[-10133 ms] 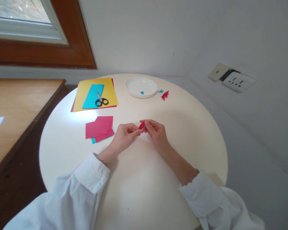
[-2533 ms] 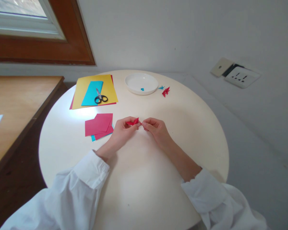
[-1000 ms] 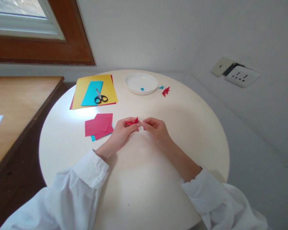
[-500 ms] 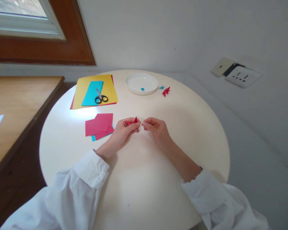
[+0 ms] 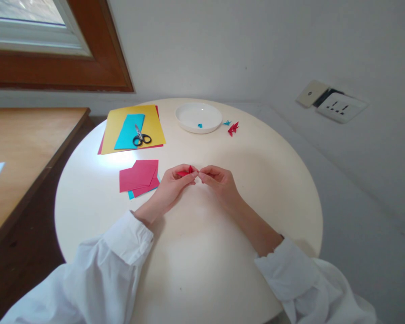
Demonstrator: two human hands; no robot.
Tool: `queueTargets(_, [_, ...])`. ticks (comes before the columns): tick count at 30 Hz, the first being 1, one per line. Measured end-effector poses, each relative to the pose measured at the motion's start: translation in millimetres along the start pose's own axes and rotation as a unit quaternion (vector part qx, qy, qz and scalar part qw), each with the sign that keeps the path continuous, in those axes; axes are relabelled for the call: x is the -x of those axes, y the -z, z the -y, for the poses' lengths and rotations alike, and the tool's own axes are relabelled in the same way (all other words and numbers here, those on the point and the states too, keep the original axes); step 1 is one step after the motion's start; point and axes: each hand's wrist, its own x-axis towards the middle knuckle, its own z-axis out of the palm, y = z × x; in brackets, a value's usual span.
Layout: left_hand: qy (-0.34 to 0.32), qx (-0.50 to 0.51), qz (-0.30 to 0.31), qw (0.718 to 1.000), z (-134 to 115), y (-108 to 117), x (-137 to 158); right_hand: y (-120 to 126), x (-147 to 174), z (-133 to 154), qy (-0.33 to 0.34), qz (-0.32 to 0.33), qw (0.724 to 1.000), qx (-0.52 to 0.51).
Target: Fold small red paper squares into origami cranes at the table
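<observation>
Between the thumb and fingers of my left hand [image 5: 176,181] is a small red origami piece [image 5: 185,172], its pointed tips sticking up above the thumb. Part of it is hidden by the fingers. My right hand [image 5: 220,181] is closed in a pinch, its fingertips meeting those of the left over the middle of the table. Whatever lies in that pinch is too small to see. Left of my left hand, red paper squares [image 5: 138,175] lie loosely stacked, with a blue paper edge [image 5: 131,195] showing underneath.
On the round white table [image 5: 202,270], a white dish [image 5: 189,128] holds a small blue piece [image 5: 200,126]. Right of it lie a blue paper crane [image 5: 227,123] and red folded cranes [image 5: 233,129]. Scissors [image 5: 142,138] rest on blue paper [image 5: 128,132] over yellow sheets [image 5: 155,130].
My right fingertips have come left to meet those of my left hand, closing the small gap between them. The red origami piece has tipped slightly and stays in my left hand.
</observation>
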Motion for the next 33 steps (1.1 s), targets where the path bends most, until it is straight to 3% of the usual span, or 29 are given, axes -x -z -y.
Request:
queueTargets(18, [-0.039, -0.123, -0.016, 0.991, 2.0, 2.4, -0.9, -2.3, -1.4, 2.3, 0.006, -0.017, 1.000, -0.001])
queueTargets(33, [-0.041, -0.073, -0.011, 0.996, 1.2, 0.1, -0.7, -1.5, -1.4, -1.7, 0.013, -0.006, 1.000, -0.003])
